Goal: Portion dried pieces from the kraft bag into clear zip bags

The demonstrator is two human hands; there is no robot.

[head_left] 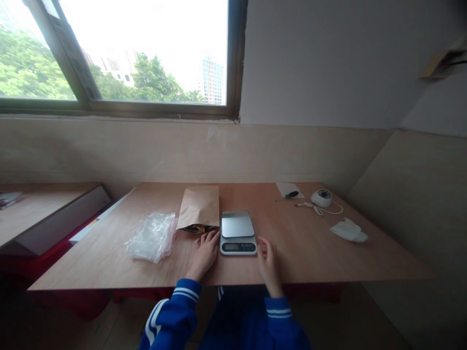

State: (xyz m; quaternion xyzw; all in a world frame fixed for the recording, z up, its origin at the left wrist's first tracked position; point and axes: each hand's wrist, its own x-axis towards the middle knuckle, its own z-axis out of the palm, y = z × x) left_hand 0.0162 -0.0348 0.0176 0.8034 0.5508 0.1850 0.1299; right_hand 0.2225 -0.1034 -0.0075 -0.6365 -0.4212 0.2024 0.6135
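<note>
A kitchen scale (239, 247) with a silver weighing plate and a dark display panel lies between my two hands near the table's front edge. My left hand (206, 253) rests on the table at its left side, fingers apart and slightly bent, just below the mouth of a brown paper bag (200, 206). The bag lies flat, its mouth parted toward me, with something dark and brownish inside that I cannot make out. Against the right edge of the scale, my right hand (267, 257) has its fingers loosely bent and gripping nothing. The weighing plate is bare.
Clear plastic bags (151, 238) lie in a pile at left. Toward the back right are a green-handled screwdriver (291, 194) on white paper, a white round device (321, 197) with a cable, and a crumpled white tissue (349, 230). Another table (44, 209) stands at far left.
</note>
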